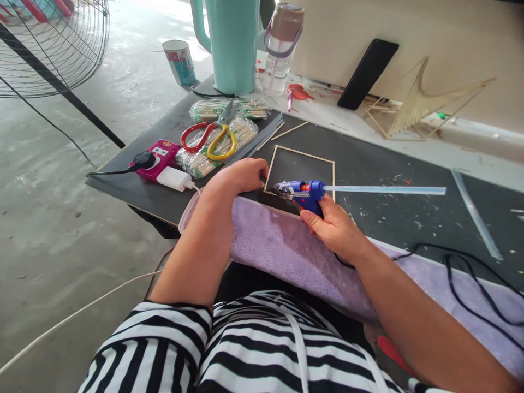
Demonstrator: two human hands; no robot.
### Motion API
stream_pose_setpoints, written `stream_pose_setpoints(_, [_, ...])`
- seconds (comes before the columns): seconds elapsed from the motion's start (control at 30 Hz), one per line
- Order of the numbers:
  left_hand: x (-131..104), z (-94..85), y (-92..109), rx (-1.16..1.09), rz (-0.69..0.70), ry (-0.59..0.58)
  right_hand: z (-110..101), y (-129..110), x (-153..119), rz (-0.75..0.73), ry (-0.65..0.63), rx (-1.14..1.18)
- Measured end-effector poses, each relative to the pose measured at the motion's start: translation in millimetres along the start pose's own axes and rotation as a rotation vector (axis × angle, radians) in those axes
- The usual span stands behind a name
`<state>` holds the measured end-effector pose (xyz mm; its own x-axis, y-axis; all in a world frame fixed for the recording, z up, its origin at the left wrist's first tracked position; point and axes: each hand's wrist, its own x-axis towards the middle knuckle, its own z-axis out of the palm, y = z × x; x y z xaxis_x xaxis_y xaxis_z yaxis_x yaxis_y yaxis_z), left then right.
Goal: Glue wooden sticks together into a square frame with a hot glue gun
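My right hand is wrapped round the handle of a blue hot glue gun. A long clear glue stick sticks out of its back to the right. The gun's dark, glue-smeared nozzle points left at the near left corner of a square frame of thin wooden sticks, which lies on the dark board. At that same corner my left hand is closed on the frame's left side, with its fingertips partly hidden. The gun covers part of the frame's near edge.
Scissors lie on plastic-wrapped stick bundles, beside a pink power socket. A teal jug, a bottle, a black phone and a stick model stand behind. A purple towel covers the near edge; a black cord trails right.
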<state>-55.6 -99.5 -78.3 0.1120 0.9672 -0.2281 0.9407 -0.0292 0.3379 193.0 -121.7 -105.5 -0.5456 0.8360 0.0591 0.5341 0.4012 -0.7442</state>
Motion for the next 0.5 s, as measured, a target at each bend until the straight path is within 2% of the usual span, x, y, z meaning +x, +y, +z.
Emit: stream_pose_setpoints(0.5, [-0.3,-0.7,0.5,0.005,0.001,-0.001,1.9,2.1,0.8,-0.001,-0.005,-0.015])
